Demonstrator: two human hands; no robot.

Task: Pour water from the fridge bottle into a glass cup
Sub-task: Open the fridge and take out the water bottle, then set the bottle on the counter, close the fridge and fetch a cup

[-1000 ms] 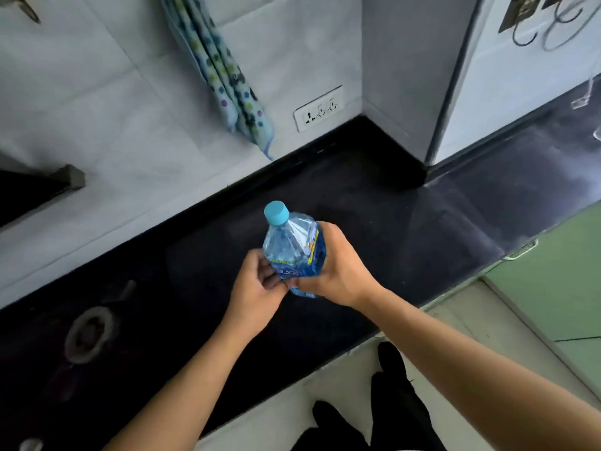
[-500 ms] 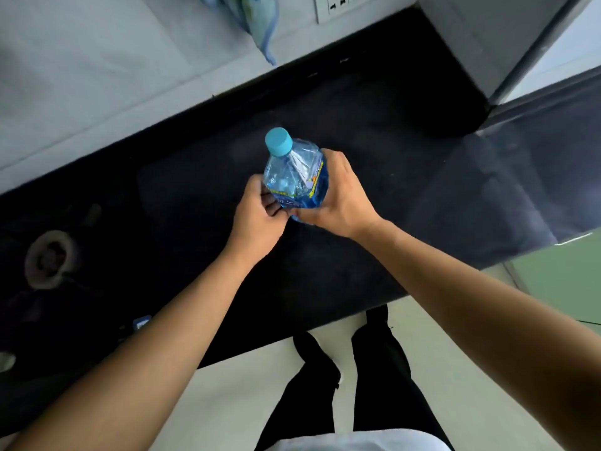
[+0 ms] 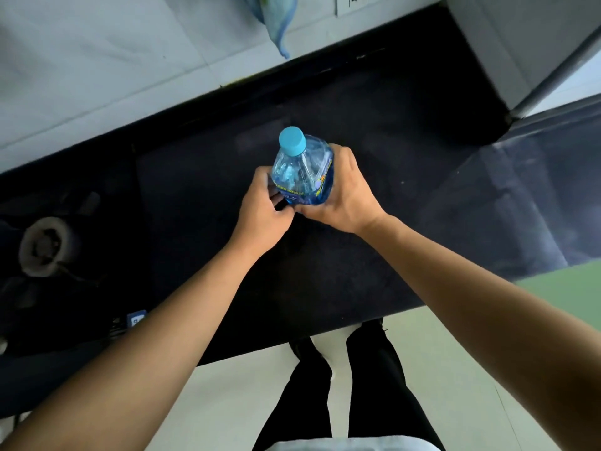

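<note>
A clear blue plastic water bottle (image 3: 304, 172) with a light-blue cap (image 3: 292, 140) and a blue label stands upright over the black countertop (image 3: 357, 255), cap screwed on. My right hand (image 3: 341, 193) wraps around its right side and back. My left hand (image 3: 263, 209) presses against its lower left side, fingers curled on the label. The bottle's base is hidden behind my hands. No glass cup is in view.
A gas stove burner (image 3: 45, 245) sits on the counter at the left. A dotted cloth (image 3: 276, 21) hangs on the tiled wall above, next to a wall socket (image 3: 357, 3). A grey fridge corner (image 3: 520, 43) stands at the back right. My legs stand on pale floor below.
My head has tilted further down, so the wall slid out of view and my legs came in. Both hands keep the same hold on the bottle.
</note>
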